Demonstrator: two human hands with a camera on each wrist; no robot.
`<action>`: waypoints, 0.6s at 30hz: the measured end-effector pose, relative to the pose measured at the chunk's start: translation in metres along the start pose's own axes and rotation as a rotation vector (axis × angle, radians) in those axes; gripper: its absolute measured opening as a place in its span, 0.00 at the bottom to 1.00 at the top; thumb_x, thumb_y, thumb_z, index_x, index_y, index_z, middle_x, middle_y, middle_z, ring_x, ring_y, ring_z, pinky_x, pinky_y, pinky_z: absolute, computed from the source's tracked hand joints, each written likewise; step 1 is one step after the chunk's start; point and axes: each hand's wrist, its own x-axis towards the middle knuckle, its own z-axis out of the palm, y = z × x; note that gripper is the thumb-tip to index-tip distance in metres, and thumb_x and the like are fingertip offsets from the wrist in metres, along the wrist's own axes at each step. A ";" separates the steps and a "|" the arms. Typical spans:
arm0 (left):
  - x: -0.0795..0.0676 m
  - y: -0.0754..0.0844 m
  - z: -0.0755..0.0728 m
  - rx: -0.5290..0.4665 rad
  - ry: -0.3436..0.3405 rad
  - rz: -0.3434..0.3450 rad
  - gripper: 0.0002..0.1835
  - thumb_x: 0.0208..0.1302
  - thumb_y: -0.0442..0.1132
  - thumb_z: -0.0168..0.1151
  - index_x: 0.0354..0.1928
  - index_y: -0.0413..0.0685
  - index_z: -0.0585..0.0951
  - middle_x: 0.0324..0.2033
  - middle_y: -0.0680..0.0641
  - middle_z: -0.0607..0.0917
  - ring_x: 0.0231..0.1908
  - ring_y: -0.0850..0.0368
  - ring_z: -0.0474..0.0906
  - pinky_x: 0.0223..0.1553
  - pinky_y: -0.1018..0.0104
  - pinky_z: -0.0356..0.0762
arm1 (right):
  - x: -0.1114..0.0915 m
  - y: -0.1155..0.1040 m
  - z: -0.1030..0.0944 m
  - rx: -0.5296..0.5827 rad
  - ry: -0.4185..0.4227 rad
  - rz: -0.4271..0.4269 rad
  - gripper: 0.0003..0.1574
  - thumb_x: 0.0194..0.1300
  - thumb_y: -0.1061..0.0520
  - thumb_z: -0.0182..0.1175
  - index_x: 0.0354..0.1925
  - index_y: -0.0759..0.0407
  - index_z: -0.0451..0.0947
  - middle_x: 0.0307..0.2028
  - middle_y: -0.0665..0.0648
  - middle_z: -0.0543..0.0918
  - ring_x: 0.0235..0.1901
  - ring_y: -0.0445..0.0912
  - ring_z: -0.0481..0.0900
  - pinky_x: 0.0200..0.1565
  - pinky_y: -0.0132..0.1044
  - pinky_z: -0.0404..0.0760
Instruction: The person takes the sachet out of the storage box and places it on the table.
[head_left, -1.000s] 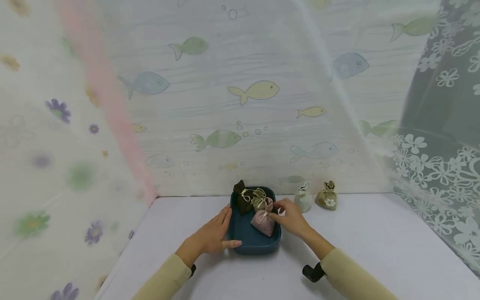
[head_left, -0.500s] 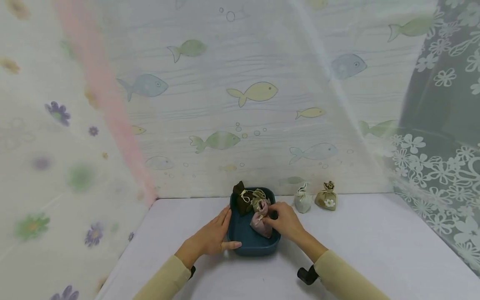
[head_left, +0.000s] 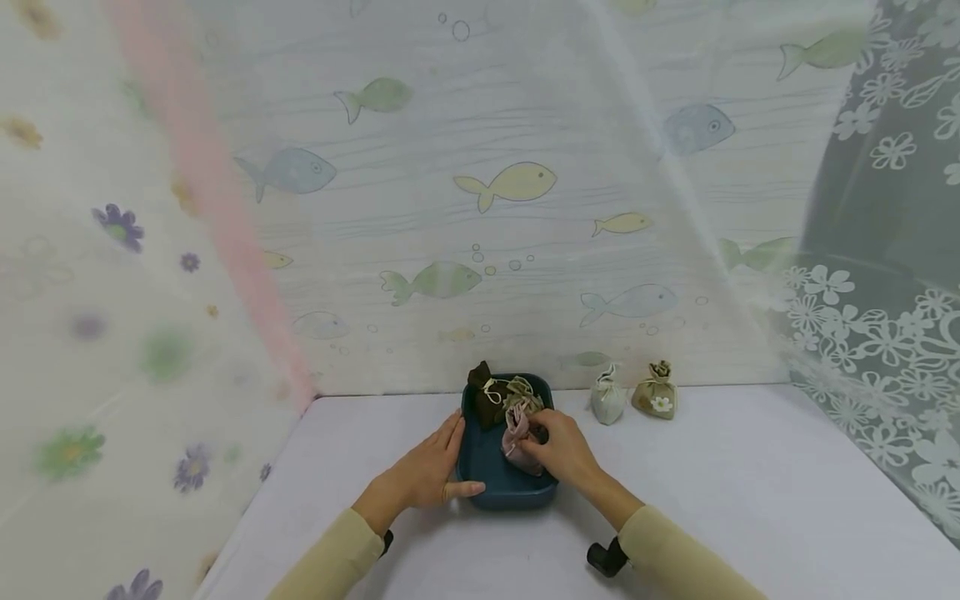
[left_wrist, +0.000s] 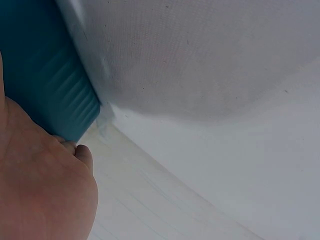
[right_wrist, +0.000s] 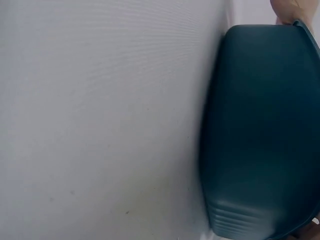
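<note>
A small pink drawstring pouch (head_left: 516, 454) is in the right part of a dark blue tray (head_left: 513, 500). My right hand (head_left: 566, 450) reaches over the tray's right rim and pinches the pouch near its gathered neck. Behind it in the tray are an olive pouch (head_left: 521, 390) and a dark brown pouch (head_left: 489, 408) with a pale cord. My left hand (head_left: 427, 468) lies along the tray's left side, fingers straight, thumb across the front left corner. The left wrist view has the palm (left_wrist: 45, 180) against the ribbed tray wall (left_wrist: 55, 75). The right wrist view is mostly tray wall (right_wrist: 260, 115); the pouches are hidden there.
Right of the tray, at the back of the white table (head_left: 712, 483), stand a pale grey-green pouch (head_left: 607, 402) and an olive-brown pouch with a white flower (head_left: 655, 398). A curtain printed with fish (head_left: 450, 250) hangs directly behind the table.
My right hand has moved left and farther in over the tray, and the pink pouch's neck has shifted left with it. The left hand stays at the tray's left side.
</note>
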 end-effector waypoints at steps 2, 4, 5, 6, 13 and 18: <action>-0.001 -0.001 0.000 0.005 0.001 0.004 0.62 0.67 0.77 0.49 0.79 0.30 0.44 0.80 0.33 0.42 0.79 0.39 0.43 0.75 0.46 0.54 | 0.000 0.000 0.001 0.007 0.012 -0.014 0.11 0.58 0.61 0.75 0.41 0.59 0.88 0.39 0.53 0.86 0.41 0.48 0.82 0.44 0.46 0.80; -0.001 -0.001 0.000 0.006 0.009 0.008 0.62 0.67 0.76 0.50 0.79 0.29 0.45 0.80 0.33 0.42 0.79 0.39 0.44 0.75 0.45 0.55 | 0.001 0.001 0.002 0.009 0.017 -0.028 0.10 0.58 0.62 0.75 0.40 0.58 0.87 0.38 0.52 0.86 0.40 0.49 0.81 0.43 0.46 0.80; 0.000 -0.002 0.000 0.014 0.013 0.009 0.62 0.67 0.76 0.49 0.79 0.29 0.45 0.80 0.33 0.42 0.79 0.39 0.44 0.75 0.45 0.55 | 0.001 0.000 0.002 0.006 0.022 -0.037 0.10 0.59 0.63 0.74 0.40 0.58 0.87 0.37 0.52 0.85 0.40 0.49 0.81 0.43 0.46 0.79; 0.000 -0.002 0.000 0.020 0.016 0.009 0.62 0.67 0.76 0.49 0.79 0.30 0.44 0.80 0.33 0.42 0.79 0.39 0.44 0.75 0.45 0.55 | 0.002 0.000 0.002 0.006 0.021 -0.041 0.10 0.59 0.63 0.74 0.40 0.59 0.87 0.37 0.52 0.85 0.40 0.49 0.81 0.43 0.46 0.79; 0.003 -0.003 0.000 0.008 0.023 0.017 0.63 0.66 0.77 0.49 0.79 0.29 0.45 0.80 0.32 0.43 0.79 0.39 0.45 0.75 0.44 0.55 | 0.003 -0.002 -0.002 0.029 0.011 -0.009 0.11 0.61 0.65 0.71 0.43 0.62 0.85 0.36 0.53 0.84 0.39 0.48 0.79 0.44 0.46 0.79; 0.003 -0.004 0.005 0.017 0.011 0.012 0.64 0.65 0.79 0.47 0.80 0.31 0.44 0.80 0.33 0.42 0.79 0.39 0.43 0.75 0.45 0.55 | -0.001 -0.002 -0.005 0.062 -0.001 0.022 0.11 0.61 0.65 0.70 0.44 0.63 0.84 0.36 0.53 0.84 0.37 0.46 0.79 0.41 0.42 0.79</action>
